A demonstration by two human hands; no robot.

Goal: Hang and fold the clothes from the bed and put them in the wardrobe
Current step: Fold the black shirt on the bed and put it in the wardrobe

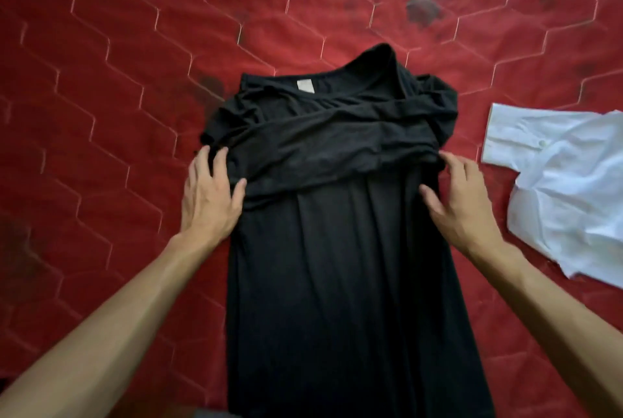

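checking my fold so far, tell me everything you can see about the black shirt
The black shirt is a soft, thin-looking knit lying flat on the red quilted mattress, neckline away from the person, a small pale label inside the collar. A wrinkled band of fabric is folded across the chest; the body below lies smooth and runs out of view. The left hand rests on its left edge at the band; the right hand touches its right edge.
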